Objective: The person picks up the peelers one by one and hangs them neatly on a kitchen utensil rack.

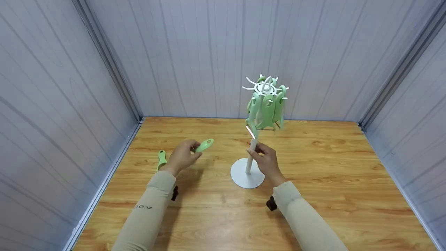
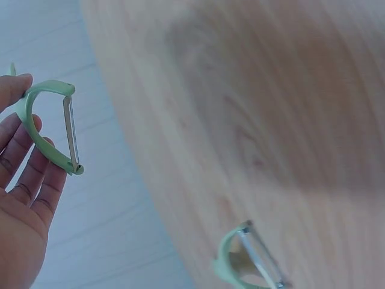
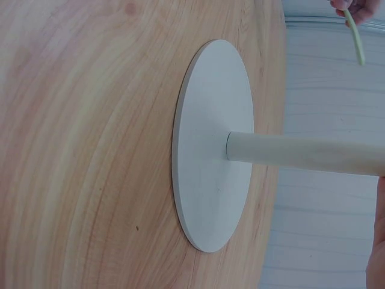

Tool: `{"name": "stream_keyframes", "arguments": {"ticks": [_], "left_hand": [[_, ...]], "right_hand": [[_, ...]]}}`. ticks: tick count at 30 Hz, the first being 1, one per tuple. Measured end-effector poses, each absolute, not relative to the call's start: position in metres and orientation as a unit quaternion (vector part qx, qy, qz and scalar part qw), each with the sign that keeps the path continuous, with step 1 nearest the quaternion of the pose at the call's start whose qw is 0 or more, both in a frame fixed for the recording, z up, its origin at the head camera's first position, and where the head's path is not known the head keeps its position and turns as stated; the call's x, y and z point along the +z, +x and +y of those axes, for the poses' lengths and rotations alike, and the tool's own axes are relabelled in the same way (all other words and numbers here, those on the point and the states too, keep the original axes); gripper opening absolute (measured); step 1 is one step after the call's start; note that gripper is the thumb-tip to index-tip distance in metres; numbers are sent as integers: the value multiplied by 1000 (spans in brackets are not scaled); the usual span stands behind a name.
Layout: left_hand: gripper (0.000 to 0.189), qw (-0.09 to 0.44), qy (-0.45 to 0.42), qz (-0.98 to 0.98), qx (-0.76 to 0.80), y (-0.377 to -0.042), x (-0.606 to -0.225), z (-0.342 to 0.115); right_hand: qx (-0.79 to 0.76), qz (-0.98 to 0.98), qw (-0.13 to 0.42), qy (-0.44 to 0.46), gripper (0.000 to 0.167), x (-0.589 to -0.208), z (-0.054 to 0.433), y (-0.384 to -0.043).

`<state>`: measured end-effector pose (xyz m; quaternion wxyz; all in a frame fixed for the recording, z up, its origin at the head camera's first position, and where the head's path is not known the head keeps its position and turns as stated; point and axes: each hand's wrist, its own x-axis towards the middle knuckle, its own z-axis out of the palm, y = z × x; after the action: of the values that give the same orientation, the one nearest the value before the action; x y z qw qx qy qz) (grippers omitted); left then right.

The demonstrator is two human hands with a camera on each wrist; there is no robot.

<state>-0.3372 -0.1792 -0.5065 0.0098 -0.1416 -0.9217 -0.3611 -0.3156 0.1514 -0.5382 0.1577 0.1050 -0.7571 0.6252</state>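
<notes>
My left hand [image 1: 183, 156] pinches a green peeler [image 1: 205, 144] above the table, its holed handle end pointing right and away from me. In the left wrist view the held peeler [image 2: 45, 144] shows a curved frame with a metal blade across it, thumb and fingers on the frame. My right hand [image 1: 267, 162] grips the white post [image 1: 249, 162] of a hanging stand with a round base [image 3: 210, 198]. Several green peelers [image 1: 267, 111] hang from the hooks around its white top [image 1: 265, 88]. A second loose peeler [image 1: 161, 158] lies on the table, partly behind my left hand.
The wooden table [image 1: 223, 216] is bounded by a pale panelled back wall [image 1: 195, 59] and side walls to the left and right. On the left side of the stand's top, some white hooks [image 1: 248, 88] are bare.
</notes>
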Motion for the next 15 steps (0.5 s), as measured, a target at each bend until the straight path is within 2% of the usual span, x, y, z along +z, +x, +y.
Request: {"name": "stream_keyframes", "arguments": {"ticks": [15], "left_hand": [[30,73,-177,-889,-416,-331,-488,-169]], "right_hand": [[621,-759,166,101,22,-537,151,-314]]}}
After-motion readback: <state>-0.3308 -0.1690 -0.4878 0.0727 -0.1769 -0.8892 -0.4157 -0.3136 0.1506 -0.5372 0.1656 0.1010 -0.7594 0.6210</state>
